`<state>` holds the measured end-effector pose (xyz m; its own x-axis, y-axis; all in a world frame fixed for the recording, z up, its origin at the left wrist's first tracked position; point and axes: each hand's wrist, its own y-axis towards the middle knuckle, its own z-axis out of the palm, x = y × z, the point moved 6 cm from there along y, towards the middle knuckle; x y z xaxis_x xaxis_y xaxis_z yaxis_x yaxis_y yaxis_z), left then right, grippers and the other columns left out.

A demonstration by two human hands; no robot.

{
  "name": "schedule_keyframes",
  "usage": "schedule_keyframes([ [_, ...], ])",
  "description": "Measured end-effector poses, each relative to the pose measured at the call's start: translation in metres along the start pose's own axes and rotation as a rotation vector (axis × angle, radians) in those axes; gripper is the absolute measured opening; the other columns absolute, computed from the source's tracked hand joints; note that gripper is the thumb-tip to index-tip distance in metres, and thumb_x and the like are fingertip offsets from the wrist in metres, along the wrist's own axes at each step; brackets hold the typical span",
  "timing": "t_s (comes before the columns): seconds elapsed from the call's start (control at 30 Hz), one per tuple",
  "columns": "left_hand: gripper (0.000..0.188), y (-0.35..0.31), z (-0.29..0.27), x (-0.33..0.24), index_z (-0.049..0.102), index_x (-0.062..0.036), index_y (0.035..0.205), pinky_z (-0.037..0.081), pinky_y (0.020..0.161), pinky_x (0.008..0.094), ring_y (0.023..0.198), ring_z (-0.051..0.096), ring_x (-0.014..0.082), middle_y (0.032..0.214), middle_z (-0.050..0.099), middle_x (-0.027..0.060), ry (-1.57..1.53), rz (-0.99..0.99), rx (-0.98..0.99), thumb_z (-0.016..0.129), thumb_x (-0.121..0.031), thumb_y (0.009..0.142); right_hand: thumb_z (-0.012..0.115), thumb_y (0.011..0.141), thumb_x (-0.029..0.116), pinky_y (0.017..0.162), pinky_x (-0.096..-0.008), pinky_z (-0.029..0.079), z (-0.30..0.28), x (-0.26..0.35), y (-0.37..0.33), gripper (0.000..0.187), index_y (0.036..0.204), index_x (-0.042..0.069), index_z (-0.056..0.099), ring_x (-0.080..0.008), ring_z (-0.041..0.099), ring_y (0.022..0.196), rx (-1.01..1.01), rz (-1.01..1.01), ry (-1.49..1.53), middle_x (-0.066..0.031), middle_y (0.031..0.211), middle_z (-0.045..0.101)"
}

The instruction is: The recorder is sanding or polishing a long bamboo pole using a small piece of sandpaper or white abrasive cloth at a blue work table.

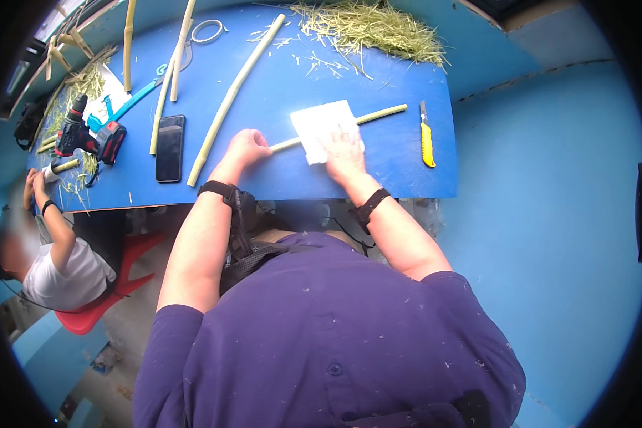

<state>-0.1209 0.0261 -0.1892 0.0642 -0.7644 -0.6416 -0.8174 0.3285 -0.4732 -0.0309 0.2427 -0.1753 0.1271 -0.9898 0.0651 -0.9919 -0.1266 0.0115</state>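
A slim, pale green bamboo stick [385, 113] lies slantwise on the blue table in front of me. My left hand [248, 148] pinches its near left end, fingers closed. Over the middle of the stick lies a white sheet [317, 121], perhaps paper or cloth. My right hand [346, 151] grips the sheet against the stick, its fingers somewhat blurred. A longer bamboo stick [234, 96] rests to the left of my left hand, touching neither hand. On the right, a yellow utility knife [426, 139] has its blade pointing away from me.
Shavings [371, 32] heap at the table's far edge. Leftward are a black phone [170, 150], more bamboo sticks [128, 46], a turquoise saw [134, 100], a cordless drill [78, 132] and a ring of tape [207, 31]. A co-worker [71, 274] sits at the left on a red chair [137, 267].
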Motion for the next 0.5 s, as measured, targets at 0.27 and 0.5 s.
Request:
schedule_keyframes([
  [0.27,0.026,-0.006,-0.002,-0.002,0.069,-0.0041,0.081,0.052,0.073,0.0373,0.079,0.066,0.0255,0.080,0.068,0.0139,0.046,-0.022,-0.018,0.079,-0.022,0.065,0.055,0.082,0.010,0.111,-0.0551,0.023,-0.012,-0.155,0.006,0.061,0.140,0.023,0.042,-0.0297,0.027,0.139,0.076,0.423,-0.071,-0.0078,0.151,0.030],
  [0.5,0.029,-0.014,-0.006,-0.016,0.069,-0.0069,0.082,0.051,0.072,0.0389,0.080,0.066,0.0274,0.081,0.069,0.0126,0.220,-0.065,-0.017,0.078,-0.029,0.066,0.053,0.081,0.014,0.104,-0.0484,0.035,0.004,-0.079,0.007,0.049,0.130,0.010,0.052,-0.0332,0.038,0.130,-0.030,0.191,-0.170,-0.0144,0.133,0.049],
])
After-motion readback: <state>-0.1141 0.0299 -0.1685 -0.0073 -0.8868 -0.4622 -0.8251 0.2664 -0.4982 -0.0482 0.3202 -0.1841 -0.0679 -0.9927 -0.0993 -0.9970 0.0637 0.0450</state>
